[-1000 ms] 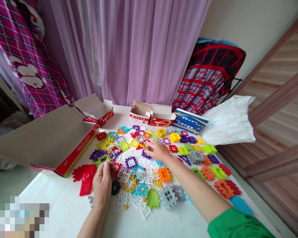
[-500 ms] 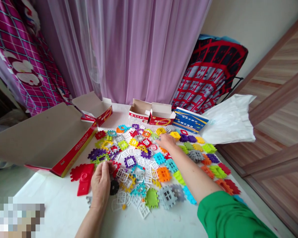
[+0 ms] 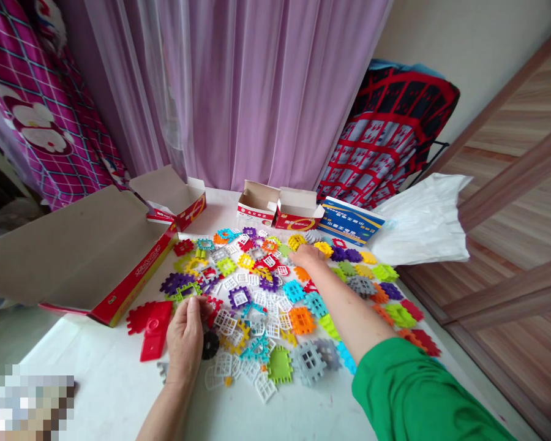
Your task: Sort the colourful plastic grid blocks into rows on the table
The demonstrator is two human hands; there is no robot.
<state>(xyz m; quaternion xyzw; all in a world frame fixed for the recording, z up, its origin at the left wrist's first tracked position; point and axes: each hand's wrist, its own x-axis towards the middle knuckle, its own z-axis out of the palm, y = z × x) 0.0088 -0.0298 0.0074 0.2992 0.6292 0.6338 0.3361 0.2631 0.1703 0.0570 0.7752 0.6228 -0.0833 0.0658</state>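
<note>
My left hand (image 3: pixel 186 334) rests at the left of a spread of plastic building pieces, thumb up and fingers curled together. What is in its grip, if anything, is hidden; a red notched piece (image 3: pixel 215 305) lies right by the fingertips. Beside the wrist are a flat red plastic part (image 3: pixel 156 331) and a black round piece (image 3: pixel 210 346). My right hand (image 3: pixel 307 257) reaches to the far side of the pile, fingers bent down and drawn together, their tips hidden. Close by it are a yellow piece (image 3: pixel 324 248), an orange piece (image 3: pixel 302 274) and a white-windowed red piece (image 3: pixel 283 270).
A large open carton (image 3: pixel 87 245) stands at the left. Behind the pile are small red-and-white boxes (image 3: pixel 299 218), a blue box (image 3: pixel 351 222) and a white plastic bag (image 3: pixel 422 223). White lattice windows (image 3: pixel 266 387) lie near the front; sorted coloured stacks (image 3: pixel 401 315) line the right side.
My right hand has shifted slightly forward among the pieces, its fingers drawn closer together. My left hand stays in nearly the same place. The whole view has moved a little.
</note>
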